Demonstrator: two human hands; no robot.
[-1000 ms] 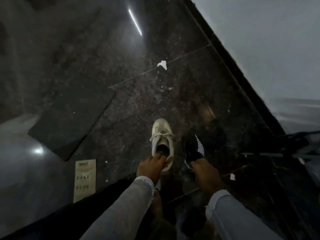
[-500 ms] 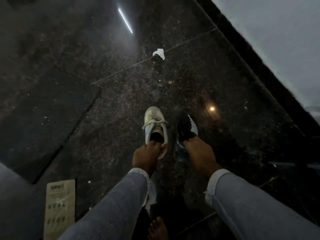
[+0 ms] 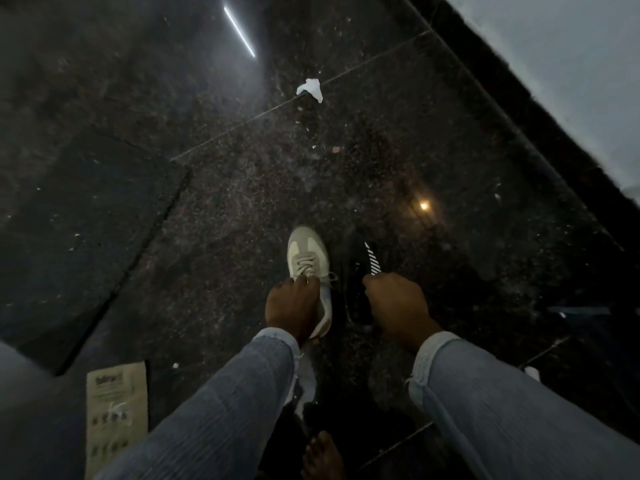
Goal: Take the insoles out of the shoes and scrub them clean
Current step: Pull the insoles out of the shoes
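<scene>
- My left hand grips the beige shoe at its collar; my right hand holds what looks like the black shoe.
- Both hang over the mid-floor; I should set them down, then reach for the insoles, still unseen.

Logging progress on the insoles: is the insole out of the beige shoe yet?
Cannot tell. The left hand grips the beige shoe at its opening, hiding the inside; no loose insole shows.

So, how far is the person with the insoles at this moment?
Done: nothing visible; no insole lies out on the floor. In hand: the left hand grips the beige shoe at its opening, the right hand grips the black striped shoe. Left: pulling both insoles out and scrubbing them. No brush or water is in view.
</scene>
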